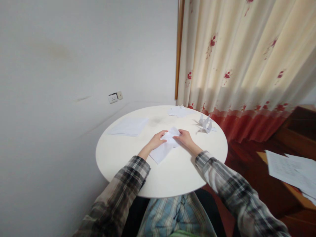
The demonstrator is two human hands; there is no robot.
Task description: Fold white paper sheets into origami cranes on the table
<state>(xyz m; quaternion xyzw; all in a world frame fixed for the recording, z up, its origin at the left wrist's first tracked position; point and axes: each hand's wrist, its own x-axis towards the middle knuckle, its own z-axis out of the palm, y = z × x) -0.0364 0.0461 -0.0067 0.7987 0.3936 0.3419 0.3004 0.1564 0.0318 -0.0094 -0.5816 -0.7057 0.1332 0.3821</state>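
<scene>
A partly folded white sheet of paper (165, 146) lies on the round white table (123, 154) in front of me. My left hand (156, 140) grips its left upper edge with fingers curled onto the paper. My right hand (185, 138) pinches the right upper edge. Both hands sit close together at the sheet's far end. My plaid sleeves reach in from the bottom.
A stack of flat white sheets (129, 126) lies at the table's left. More paper pieces (179, 111) lie at the far edge. A folded paper figure (206, 124) stands at the right. A floral curtain (242, 65) hangs behind; printed pages (291, 171) lie on wooden furniture at right.
</scene>
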